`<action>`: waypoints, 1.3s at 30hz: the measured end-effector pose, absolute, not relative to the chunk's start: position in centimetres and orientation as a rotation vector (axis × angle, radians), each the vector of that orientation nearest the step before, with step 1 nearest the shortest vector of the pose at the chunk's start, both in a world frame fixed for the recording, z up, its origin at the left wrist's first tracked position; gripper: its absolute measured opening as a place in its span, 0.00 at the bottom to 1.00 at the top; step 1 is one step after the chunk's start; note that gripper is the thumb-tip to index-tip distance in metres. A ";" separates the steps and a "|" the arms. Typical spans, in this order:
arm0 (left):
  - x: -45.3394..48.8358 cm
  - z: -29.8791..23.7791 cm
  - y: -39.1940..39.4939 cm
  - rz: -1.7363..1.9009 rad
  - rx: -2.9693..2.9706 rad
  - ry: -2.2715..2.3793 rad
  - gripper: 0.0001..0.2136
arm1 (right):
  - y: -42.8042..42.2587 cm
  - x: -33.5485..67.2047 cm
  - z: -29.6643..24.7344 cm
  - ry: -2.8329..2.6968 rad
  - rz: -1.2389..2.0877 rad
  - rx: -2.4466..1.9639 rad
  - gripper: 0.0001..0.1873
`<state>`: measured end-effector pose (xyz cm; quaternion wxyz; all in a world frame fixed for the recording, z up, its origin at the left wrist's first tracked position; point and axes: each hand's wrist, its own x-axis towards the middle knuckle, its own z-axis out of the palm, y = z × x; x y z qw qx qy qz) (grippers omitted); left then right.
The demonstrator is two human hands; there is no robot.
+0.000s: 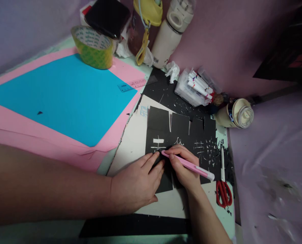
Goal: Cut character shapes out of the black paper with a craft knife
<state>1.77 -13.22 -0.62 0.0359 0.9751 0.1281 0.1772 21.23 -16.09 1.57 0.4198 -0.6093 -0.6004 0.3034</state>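
My right hand [187, 178] grips a slim pink pen-style craft knife [188, 165], its tip down by a character on the black paper [159, 122]. My left hand [137, 183] lies flat with fingers stretched out, pressing on that paper just left of the tip. Pale characters show in the black paper, some partly covered by my right hand. Slits run down from its top edge. Beneath it is a white board [130, 144]. Red-handled scissors [224, 193] lie right of my right hand, among small black scraps.
Left is a blue sheet [72, 98] on pink paper [8, 117], with a tape roll [96, 56] and a clear ruler [138, 83]. Behind stand a white bottle [167, 44], a clear box [185, 89] with markers [200, 84], and a cream container [224, 115]. A black strip [133, 226] lies in front.
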 end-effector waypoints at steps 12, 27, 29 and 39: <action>1.8 -0.4 -13.1 0.554 3.001 0.397 0.36 | -16.0 21.1 1.5 -1.539 0.822 -1.486 0.10; 1.7 -0.4 -13.1 0.516 2.998 0.386 0.35 | -15.9 21.3 1.5 -1.511 0.781 -1.560 0.09; 1.7 -0.4 -13.1 0.518 2.999 0.385 0.35 | -16.0 21.4 1.4 -1.510 0.771 -1.570 0.08; 1.8 -0.2 -13.0 0.512 3.002 0.388 0.35 | -16.4 21.5 1.2 -1.606 0.779 -1.443 0.10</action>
